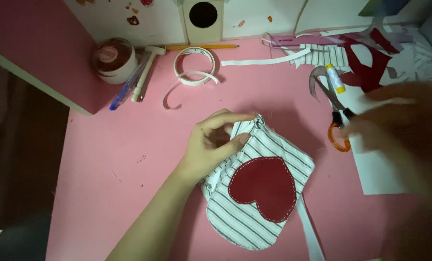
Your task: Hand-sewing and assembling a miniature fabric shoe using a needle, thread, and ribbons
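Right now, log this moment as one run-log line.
left hand: pinching top edge of striped pouch | right hand: blurred, at orange-handled scissors | surface: pink table

1. The pouch [262,193] lies on the table [119,169], with the left hand [211,145] on its left upper edge.
2. The scissors [334,113] lie right of the pouch, by the right hand [400,121].
3. The tape roll [113,60] stands far left, behind; the pen [126,89] lies beside it.
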